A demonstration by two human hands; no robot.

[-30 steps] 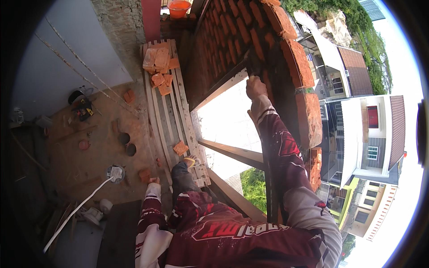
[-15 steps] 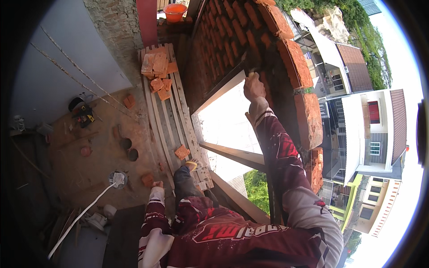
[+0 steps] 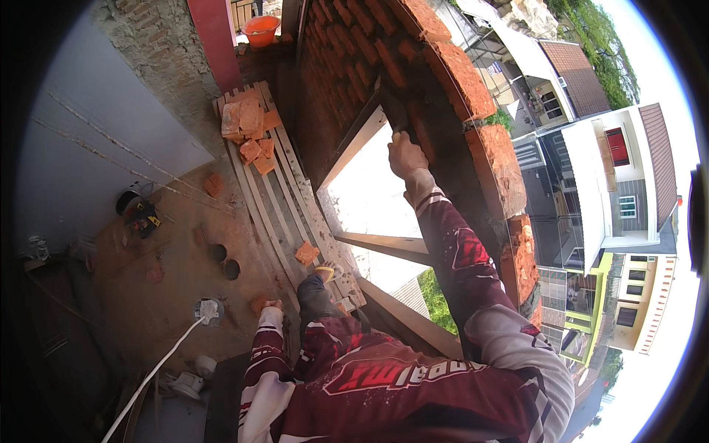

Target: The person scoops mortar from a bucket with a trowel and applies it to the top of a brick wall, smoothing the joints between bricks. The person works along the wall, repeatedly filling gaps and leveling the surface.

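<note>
My right hand is closed round a tool, largely hidden, against dark mortar on the red brick wall, beside the slanted edge of a bright opening. My left hand is low at the left of my body with curled fingers beside a brick piece; what it grips is unclear. A slatted wooden platform carries stacked broken bricks and a loose piece, near my foot.
An orange bucket stands at the top. A floor at left holds dark round pots, tools and a white cable. Thin rods slant across. Timber braces cross the opening; houses lie beyond the wall's edge.
The view has turned slightly, shifting the floor downward and the wall leftward. My right hand has moved a little left in the picture along the mortar; my left hand appears slightly lower and further right.
</note>
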